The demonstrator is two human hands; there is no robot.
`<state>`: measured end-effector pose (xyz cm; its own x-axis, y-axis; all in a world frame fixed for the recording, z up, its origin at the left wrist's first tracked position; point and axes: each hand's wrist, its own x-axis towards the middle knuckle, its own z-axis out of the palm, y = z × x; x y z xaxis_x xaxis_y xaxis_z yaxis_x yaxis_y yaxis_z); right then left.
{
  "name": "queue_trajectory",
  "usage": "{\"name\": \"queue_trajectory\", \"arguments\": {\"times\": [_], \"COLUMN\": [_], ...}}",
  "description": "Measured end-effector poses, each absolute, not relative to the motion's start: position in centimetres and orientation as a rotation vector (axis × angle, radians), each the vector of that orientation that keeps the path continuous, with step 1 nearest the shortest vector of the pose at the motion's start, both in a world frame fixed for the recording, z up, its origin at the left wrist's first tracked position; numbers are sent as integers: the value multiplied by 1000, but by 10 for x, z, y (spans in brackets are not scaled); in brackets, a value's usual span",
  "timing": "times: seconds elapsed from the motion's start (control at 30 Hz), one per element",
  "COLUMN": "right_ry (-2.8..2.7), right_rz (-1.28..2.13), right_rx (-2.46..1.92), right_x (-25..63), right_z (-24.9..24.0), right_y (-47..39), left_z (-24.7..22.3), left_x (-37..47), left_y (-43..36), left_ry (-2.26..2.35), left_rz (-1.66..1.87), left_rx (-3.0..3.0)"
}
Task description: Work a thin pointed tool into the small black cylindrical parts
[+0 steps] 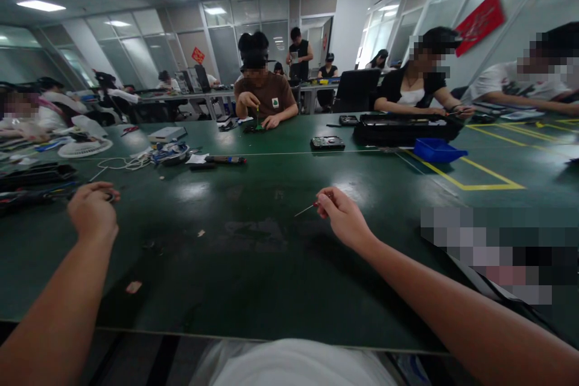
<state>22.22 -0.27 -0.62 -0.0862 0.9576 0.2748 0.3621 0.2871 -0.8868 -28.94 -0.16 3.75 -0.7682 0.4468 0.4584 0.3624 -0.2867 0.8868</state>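
My right hand (339,214) is closed over the table, pinching a thin screwdriver (306,210). Its slim metal shaft points left and slightly down, and a bit of red handle shows at my fingers. On the left, my left hand (94,205) is raised with its fingers curled. Something small and dark shows between those fingers, too hidden to name. A pile of dark parts (36,178) lies just beyond the left hand. Small scraps, one a pale chip (201,233) and one a paper label (134,286), lie on the green tabletop between my arms.
Farther back lie a pen-shaped tool (226,160), tangled cables (169,152), a white fan part (85,148) and a hard drive (327,143). A long black unit (402,129) and a blue tray (436,151) stand to the right. Several people work around the table.
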Motion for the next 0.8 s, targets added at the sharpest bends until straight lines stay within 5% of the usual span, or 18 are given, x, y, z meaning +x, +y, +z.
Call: {"name": "queue_trajectory", "arguments": {"times": [0.37,0.8], "right_ry": [-1601,-1535], "right_rz": [771,674], "right_rx": [-1220,-1287], "right_x": [225,228], "right_z": [-7,1], "right_y": [-1,0], "left_z": [72,13], "left_x": [-88,27], "left_y": [16,20], "left_ry": [980,967], "left_rz": [1748,1237], "left_rx": [972,1381]}}
